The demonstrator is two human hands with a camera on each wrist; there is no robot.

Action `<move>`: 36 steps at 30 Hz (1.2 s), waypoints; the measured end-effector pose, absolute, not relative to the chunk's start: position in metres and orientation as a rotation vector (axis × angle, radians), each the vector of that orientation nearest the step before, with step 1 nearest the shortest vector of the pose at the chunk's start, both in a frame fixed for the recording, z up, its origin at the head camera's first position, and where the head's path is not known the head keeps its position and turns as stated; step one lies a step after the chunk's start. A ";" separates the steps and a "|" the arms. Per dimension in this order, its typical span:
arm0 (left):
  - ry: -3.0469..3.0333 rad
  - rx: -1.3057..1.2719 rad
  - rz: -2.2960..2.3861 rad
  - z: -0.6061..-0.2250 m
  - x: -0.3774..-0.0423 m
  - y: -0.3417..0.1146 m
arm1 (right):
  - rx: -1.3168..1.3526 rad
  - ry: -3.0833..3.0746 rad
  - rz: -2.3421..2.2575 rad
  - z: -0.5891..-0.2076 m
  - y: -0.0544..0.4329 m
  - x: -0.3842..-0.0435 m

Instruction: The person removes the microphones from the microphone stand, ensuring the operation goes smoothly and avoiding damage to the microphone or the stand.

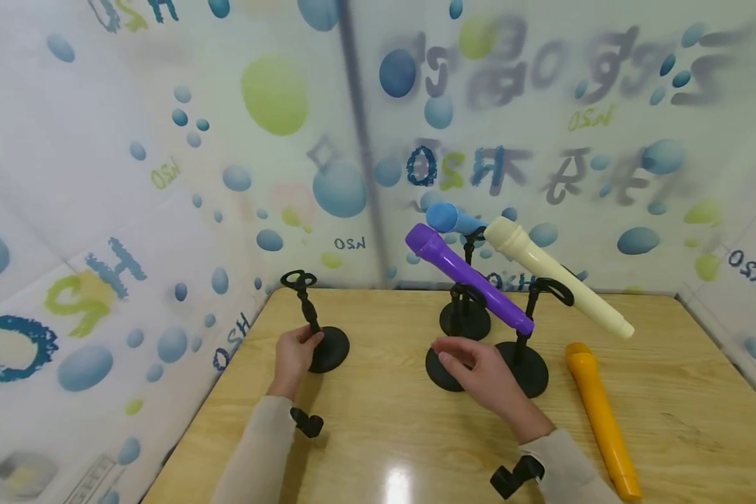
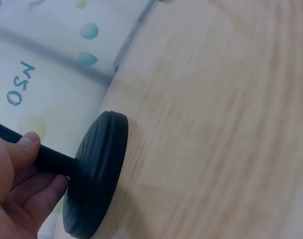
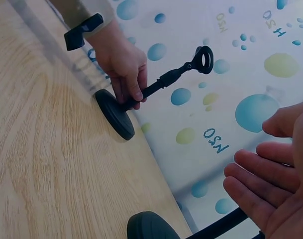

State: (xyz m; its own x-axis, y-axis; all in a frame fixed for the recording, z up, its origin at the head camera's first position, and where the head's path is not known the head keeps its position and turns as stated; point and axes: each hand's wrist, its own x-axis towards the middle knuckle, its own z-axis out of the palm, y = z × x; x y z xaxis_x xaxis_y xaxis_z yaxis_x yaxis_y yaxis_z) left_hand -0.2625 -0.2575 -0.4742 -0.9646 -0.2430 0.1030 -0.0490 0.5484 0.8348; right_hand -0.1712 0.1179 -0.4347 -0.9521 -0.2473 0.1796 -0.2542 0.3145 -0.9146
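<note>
My left hand (image 1: 295, 358) pinches the pole of a black microphone stand (image 1: 307, 309) low down, close to its round base (image 2: 99, 172). The ring clip on top of that stand holds no microphone. My right hand (image 1: 481, 374), fingers loosely extended and holding nothing, is beside the stand (image 1: 439, 369) that bears a purple microphone (image 1: 469, 278); the hand hides part of this stand's base. Just right of it, a cream microphone (image 1: 557, 273) lies tilted in another black stand (image 1: 530, 374). Behind them, a blue microphone (image 1: 446, 218) sits in a further stand (image 1: 469, 325).
An orange microphone (image 1: 601, 420) lies on the wooden table (image 1: 378, 420) to the right of my right hand. Pale sheeting (image 1: 277, 175) printed with bubbles and letters rises at the back and left of the table. Each wrist wears a small black camera mount.
</note>
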 end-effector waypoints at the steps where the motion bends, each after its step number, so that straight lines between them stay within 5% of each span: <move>1: -2.583 0.250 -1.361 -0.475 -0.263 -0.259 | 0.486 -2.546 1.772 -0.435 0.118 -0.171; 20: -2.595 0.307 -1.209 -0.472 -0.291 -0.266 | 0.437 -2.557 1.739 -0.439 0.124 -0.170; 31: -2.510 0.405 -1.553 -0.475 -0.268 -0.269 | 0.399 -2.547 1.658 -0.437 0.141 -0.161; 36: -2.458 0.239 -1.771 -0.474 -0.258 -0.257 | 0.355 -2.524 1.628 -0.439 0.156 -0.153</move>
